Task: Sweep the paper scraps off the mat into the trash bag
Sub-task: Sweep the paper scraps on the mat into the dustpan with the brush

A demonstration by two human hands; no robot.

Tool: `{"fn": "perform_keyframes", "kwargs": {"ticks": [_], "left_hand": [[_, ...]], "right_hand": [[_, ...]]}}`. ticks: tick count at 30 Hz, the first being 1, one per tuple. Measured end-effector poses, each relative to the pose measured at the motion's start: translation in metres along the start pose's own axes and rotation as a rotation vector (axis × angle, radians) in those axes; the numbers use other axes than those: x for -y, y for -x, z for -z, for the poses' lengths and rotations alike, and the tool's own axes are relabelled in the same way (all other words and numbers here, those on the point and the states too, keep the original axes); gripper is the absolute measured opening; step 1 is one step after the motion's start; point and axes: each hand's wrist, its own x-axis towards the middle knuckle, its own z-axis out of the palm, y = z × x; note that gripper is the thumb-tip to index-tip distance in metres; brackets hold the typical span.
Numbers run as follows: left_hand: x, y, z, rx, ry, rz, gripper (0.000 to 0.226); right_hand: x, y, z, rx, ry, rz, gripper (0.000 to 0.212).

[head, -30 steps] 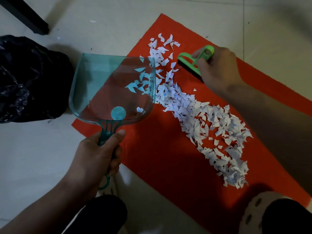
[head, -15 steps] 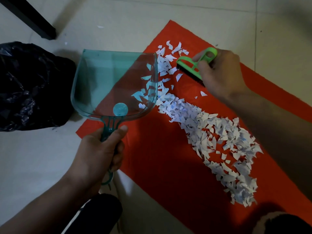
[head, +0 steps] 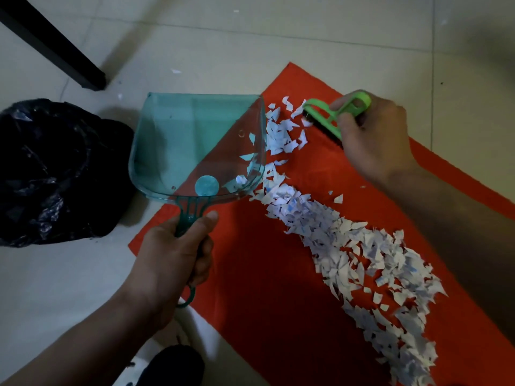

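Paper scraps (head: 351,246) lie in a long thick band across the red mat (head: 250,302), running from the near right corner up toward the dustpan, and nearly all of them are on the mat, not in the pan. Closest to us, the left hand (head: 170,260) wraps firmly around the handle of the clear teal dustpan (head: 195,146), thumb pressed along the neck, the pan's open edge set against the top end of the band with only a few scraps inside. Further up, the right hand (head: 373,140) grips the green brush (head: 331,115), fingers curled through its handle, bristles down just beyond a small cluster of scraps by the pan's lip. Off to the left on the tiled floor (head: 83,288) sits the black trash bag (head: 53,171), well apart from the pile. The risk, I'd say, is a hard flick: light scraps could jump past the lip or off the mat edge onto the tiles, and a tilted pan would spill them before reaching the bag.
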Motion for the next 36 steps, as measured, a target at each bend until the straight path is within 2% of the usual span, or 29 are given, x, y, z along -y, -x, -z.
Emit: {"fn": "perform_keyframes", "kwargs": {"ticks": [5, 11, 14, 16, 20, 22, 27, 30, 33, 36], "left_hand": [[-0.006, -0.008, -0.005, -0.013, 0.034, -0.005, 0.026], [-0.005, -0.006, -0.003, -0.014, 0.043, -0.004, 0.026], [-0.004, -0.004, -0.001, -0.012, 0.053, 0.002, 0.024], [-0.004, -0.004, 0.000, -0.017, 0.050, -0.002, 0.023], [-0.003, -0.003, 0.001, -0.020, 0.045, -0.002, 0.021], [-0.004, -0.002, 0.000, -0.020, 0.046, -0.003, 0.021], [-0.004, -0.002, -0.003, -0.014, 0.049, 0.006, 0.023], [-0.005, -0.004, -0.002, -0.007, 0.051, 0.006, 0.023], [-0.006, -0.007, 0.000, -0.009, 0.053, -0.005, 0.023], [-0.007, -0.009, 0.000, -0.020, 0.048, -0.024, 0.024]], "right_hand": [[-0.004, -0.034, -0.012, -0.031, 0.051, 0.015, 0.027], [-0.011, -0.040, -0.019, 0.078, 0.115, -0.008, 0.027], [-0.006, -0.031, -0.011, 0.121, 0.103, -0.019, 0.039], [-0.004, -0.025, -0.007, 0.094, 0.102, -0.003, 0.045], [-0.004, -0.032, -0.008, -0.011, 0.084, 0.020, 0.034], [-0.006, -0.040, -0.013, -0.012, 0.086, 0.009, 0.029], [-0.006, -0.037, -0.024, 0.106, 0.099, 0.032, 0.025], [-0.004, -0.024, -0.021, 0.179, 0.116, 0.082, 0.031], [-0.002, -0.022, -0.016, 0.119, 0.061, 0.077, 0.039], [0.004, -0.038, -0.018, 0.030, 0.007, 0.066, 0.033]]}}
